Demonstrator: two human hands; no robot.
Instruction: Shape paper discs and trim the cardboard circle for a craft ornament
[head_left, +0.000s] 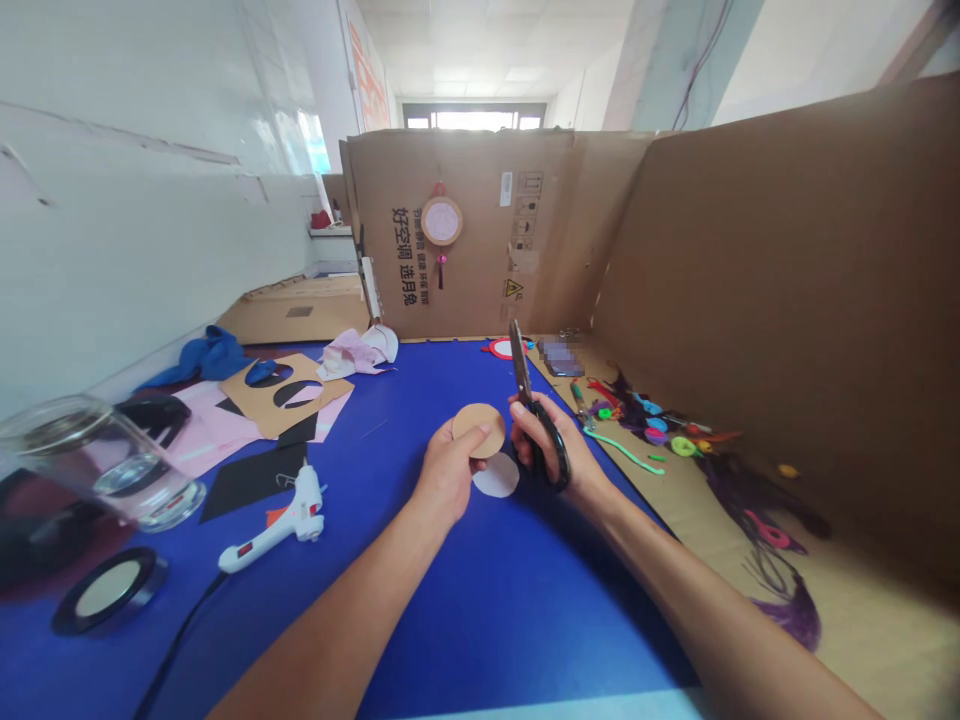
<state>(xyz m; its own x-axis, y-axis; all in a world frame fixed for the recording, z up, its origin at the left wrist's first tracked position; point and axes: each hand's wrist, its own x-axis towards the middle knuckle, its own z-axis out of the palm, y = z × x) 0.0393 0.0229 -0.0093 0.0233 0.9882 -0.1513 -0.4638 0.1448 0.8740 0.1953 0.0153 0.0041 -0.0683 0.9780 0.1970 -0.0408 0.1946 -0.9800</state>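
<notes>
Between the thumb and fingers of my left hand [450, 470] is a round brown cardboard disc [474, 420], tilted toward me. My right hand [559, 440] is closed around the black handles of a pair of scissors [520, 360], whose blades point up and away from me. The blades look nearly closed and stand apart from the disc. Below the disc a pale, whitish circle [496, 477] lies on the blue table [450, 620]. Part of that circle's upper edge is hidden by my left hand and the disc.
A white glue gun [277, 530], a glass jar [142, 480] and cardboard with round holes [307, 408] lie left. Tassels [795, 610], colourful trinkets [656, 430] and a phone [561, 357] lie right. Cardboard walls [765, 300] enclose the back and right; a round ornament [441, 220] hangs there.
</notes>
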